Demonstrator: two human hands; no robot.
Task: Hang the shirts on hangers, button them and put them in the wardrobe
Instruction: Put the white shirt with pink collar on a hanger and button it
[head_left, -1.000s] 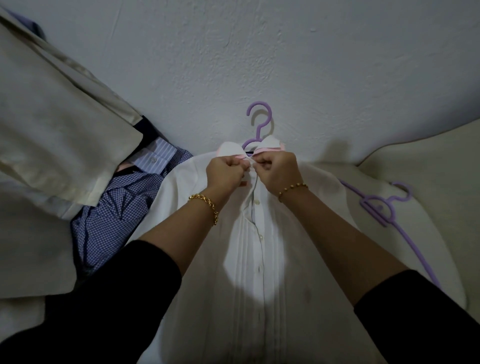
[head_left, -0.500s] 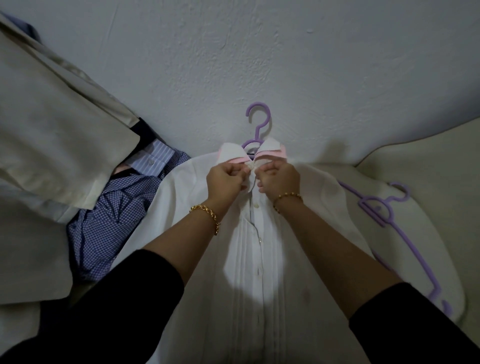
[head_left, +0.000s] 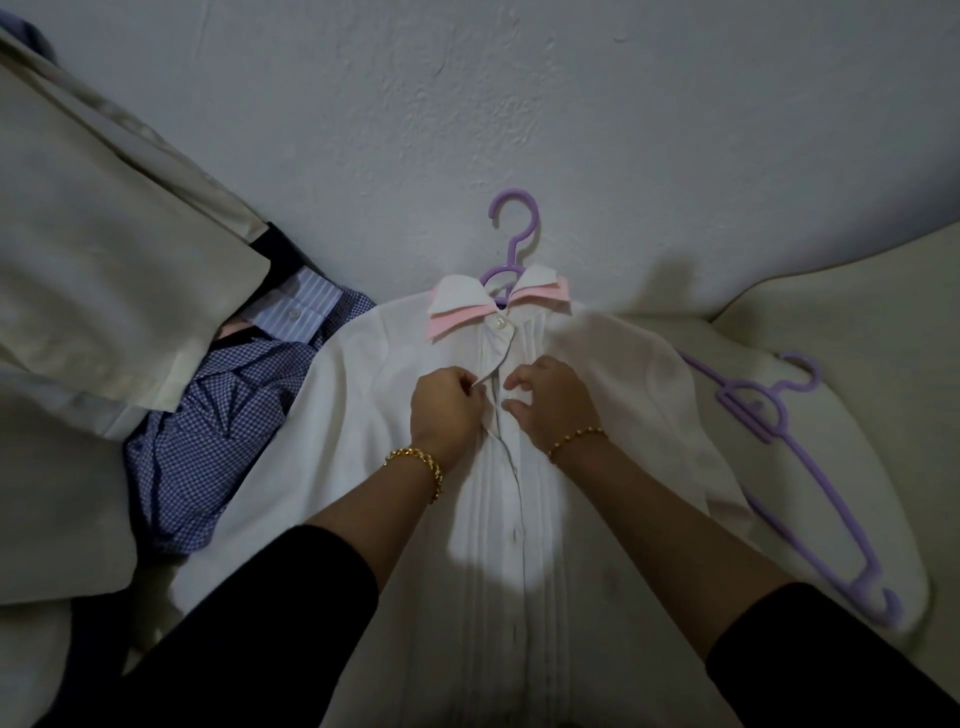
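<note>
A white pleated shirt (head_left: 363, 415) with a white and pink collar lies flat in front of me on a purple hanger (head_left: 511, 234), whose hook sticks out above the collar. The top collar button is fastened. Just below it my left hand (head_left: 447, 410) pinches the left edge of the placket. My right hand (head_left: 545, 400) pinches the right edge at the second button. Both wrists wear gold bracelets.
A blue checked shirt (head_left: 208, 441) and a striped shirt (head_left: 296, 312) lie crumpled at the left, partly under a large cream garment (head_left: 104, 260). A second purple hanger (head_left: 810, 467) lies on white cloth at the right. A pale wall (head_left: 519, 104) fills the top.
Both hands have moved down from the collar button to the placket a little below it. The collar button now shows fastened.
</note>
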